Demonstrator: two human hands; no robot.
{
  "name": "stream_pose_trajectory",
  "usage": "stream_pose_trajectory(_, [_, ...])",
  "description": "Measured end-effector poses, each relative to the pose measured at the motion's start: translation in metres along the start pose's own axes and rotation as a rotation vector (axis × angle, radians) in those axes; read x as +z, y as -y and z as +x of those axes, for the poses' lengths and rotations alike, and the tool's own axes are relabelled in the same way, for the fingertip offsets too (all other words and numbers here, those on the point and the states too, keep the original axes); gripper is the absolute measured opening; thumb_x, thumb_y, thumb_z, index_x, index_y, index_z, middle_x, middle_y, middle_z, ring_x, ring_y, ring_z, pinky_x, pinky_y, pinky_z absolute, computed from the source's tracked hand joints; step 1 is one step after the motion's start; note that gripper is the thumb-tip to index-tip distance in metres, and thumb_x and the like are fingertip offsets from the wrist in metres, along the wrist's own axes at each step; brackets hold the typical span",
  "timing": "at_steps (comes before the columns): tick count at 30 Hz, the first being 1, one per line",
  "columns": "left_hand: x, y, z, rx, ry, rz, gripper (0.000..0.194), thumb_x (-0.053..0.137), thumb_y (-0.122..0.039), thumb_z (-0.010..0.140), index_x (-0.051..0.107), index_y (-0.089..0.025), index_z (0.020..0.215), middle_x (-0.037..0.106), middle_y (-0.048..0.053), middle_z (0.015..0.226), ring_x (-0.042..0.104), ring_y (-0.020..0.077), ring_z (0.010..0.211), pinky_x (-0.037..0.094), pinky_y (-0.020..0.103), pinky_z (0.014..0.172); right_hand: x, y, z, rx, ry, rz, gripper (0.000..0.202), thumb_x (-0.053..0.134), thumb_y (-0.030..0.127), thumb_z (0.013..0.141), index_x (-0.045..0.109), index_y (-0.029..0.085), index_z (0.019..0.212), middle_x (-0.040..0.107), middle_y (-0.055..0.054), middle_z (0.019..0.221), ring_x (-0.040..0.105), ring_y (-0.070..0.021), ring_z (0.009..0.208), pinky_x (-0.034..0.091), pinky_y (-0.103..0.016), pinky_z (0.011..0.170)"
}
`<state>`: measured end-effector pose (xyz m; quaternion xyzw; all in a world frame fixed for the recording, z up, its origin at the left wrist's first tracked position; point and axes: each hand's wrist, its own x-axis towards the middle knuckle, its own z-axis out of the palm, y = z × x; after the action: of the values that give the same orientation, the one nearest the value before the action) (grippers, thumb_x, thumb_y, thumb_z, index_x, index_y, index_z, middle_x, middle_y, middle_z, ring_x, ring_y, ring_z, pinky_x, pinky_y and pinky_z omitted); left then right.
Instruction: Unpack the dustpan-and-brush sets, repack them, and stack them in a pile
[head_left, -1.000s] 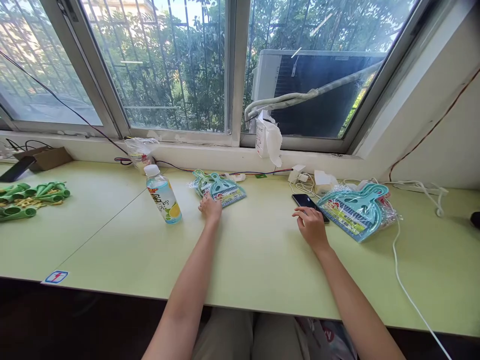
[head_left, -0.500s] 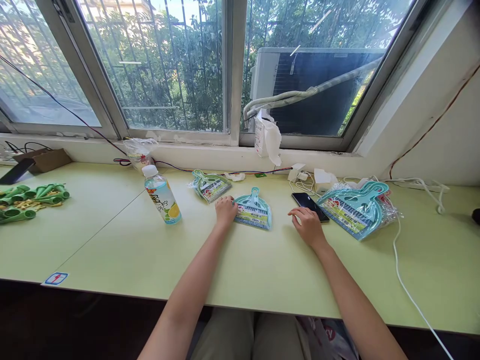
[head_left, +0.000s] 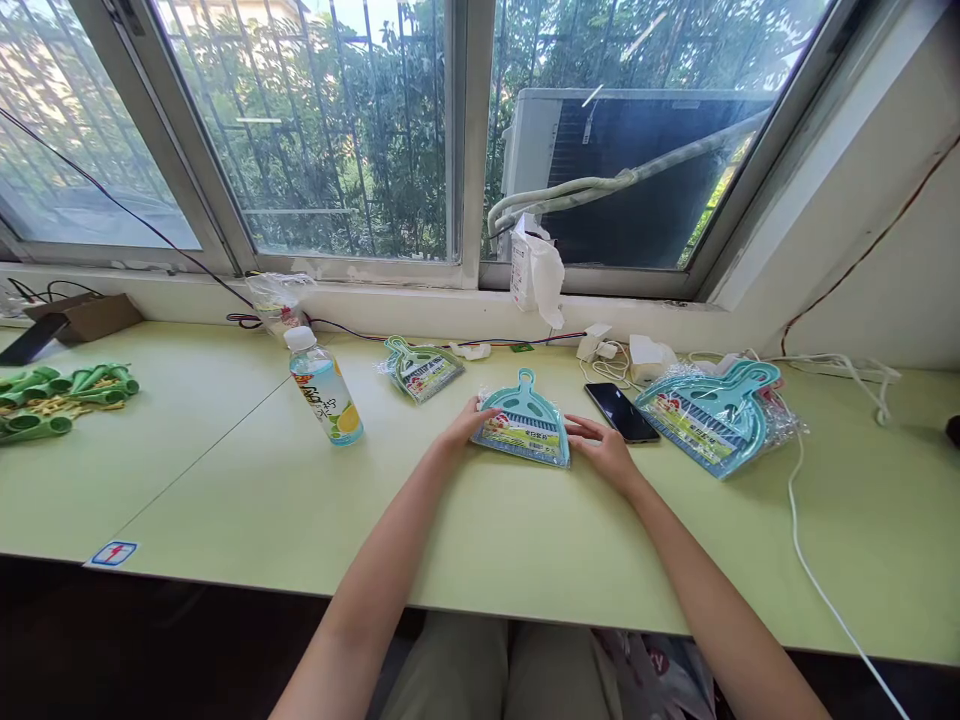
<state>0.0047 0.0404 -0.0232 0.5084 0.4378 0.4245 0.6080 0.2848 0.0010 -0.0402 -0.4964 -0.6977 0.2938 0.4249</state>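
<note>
The packaged teal mini dustpan set [head_left: 524, 432], a second ago under the left hand [head_left: 466, 425] alone beside the other pack [head_left: 421, 369], now lies between both hands, the right hand [head_left: 600, 447] off the phone [head_left: 622, 412] (fingers loosely spread, touching its edges, not gripping).

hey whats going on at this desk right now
A person seated at a pale green desk has both hands on a small teal plastic dustpan set in clear wrapping. The left hand touches its left edge and the right hand its right edge, with the set lying flat. A black phone, a stack of larger teal dustpan sets and a clear drink bottle lie nearby.
</note>
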Motion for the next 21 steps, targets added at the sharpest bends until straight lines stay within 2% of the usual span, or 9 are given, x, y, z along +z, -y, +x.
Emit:
stream_pose_trajectory(3, [0.008,0.002,-0.001,-0.064,0.087,-0.210,0.037,0.068,-0.026,0.071,0.054,-0.014,0.103,0.070,0.012,0.094,0.068,0.0210,0.078,0.054,0.036,0.074,0.000,0.001,0.001,-0.084,-0.072,-0.126,0.044,0.054,0.035,0.081,0.057,0.023,0.124,0.068,-0.007,0.112,0.062,-0.0237,0.105,0.048,-0.042,0.091])
stream_pose_trajectory(6, [0.016,0.006,0.002,-0.107,0.074,-0.301,0.030,0.066,-0.019,0.070,0.056,-0.012,0.098,0.070,0.013,0.090,0.068,0.0219,0.077,0.054,0.038,0.077,0.002,0.010,0.001,-0.274,-0.225,-0.416,0.039,0.048,0.031,0.086,0.056,0.024,0.124,0.058,-0.007,0.128,0.052,-0.0248,0.118,0.041,-0.045,0.098])
stream_pose_trajectory(8, [0.022,0.008,0.002,-0.100,0.066,-0.352,0.034,0.065,-0.014,0.069,0.055,-0.013,0.101,0.070,0.011,0.092,0.068,0.0213,0.079,0.054,0.040,0.081,0.005,0.020,-0.001,-0.399,-0.269,-0.603,0.038,0.047,0.029,0.087,0.056,0.026,0.124,0.051,-0.005,0.135,0.044,-0.0253,0.125,0.034,-0.046,0.104])
stream_pose_trajectory(11, [0.030,0.009,-0.001,-0.058,0.103,-0.407,0.047,0.066,-0.006,0.065,0.053,-0.015,0.109,0.069,0.009,0.098,0.068,0.0195,0.083,0.052,0.039,0.087,0.013,0.034,-0.005,-0.508,-0.165,-0.745,0.037,0.048,0.029,0.088,0.054,0.029,0.125,0.052,-0.004,0.133,0.044,-0.0247,0.124,0.035,-0.042,0.101])
stream_pose_trajectory(14, [0.034,0.008,-0.007,0.007,0.155,-0.419,0.054,0.067,-0.004,0.063,0.052,-0.017,0.113,0.069,0.007,0.102,0.067,0.0200,0.089,0.051,0.039,0.090,0.022,0.038,-0.007,-0.544,-0.064,-0.787,0.038,0.047,0.031,0.089,0.051,0.028,0.128,0.056,-0.005,0.128,0.048,-0.0241,0.118,0.037,-0.039,0.094])
stream_pose_trajectory(21, [0.031,0.009,-0.007,0.040,0.214,-0.369,0.059,0.074,-0.009,0.062,0.052,-0.019,0.116,0.068,0.007,0.104,0.066,0.0217,0.092,0.049,0.042,0.091,0.023,0.029,-0.005,-0.516,-0.088,-0.810,0.032,0.049,0.029,0.090,0.056,0.025,0.121,0.063,-0.007,0.108,0.055,-0.0225,0.101,0.038,-0.036,0.083])
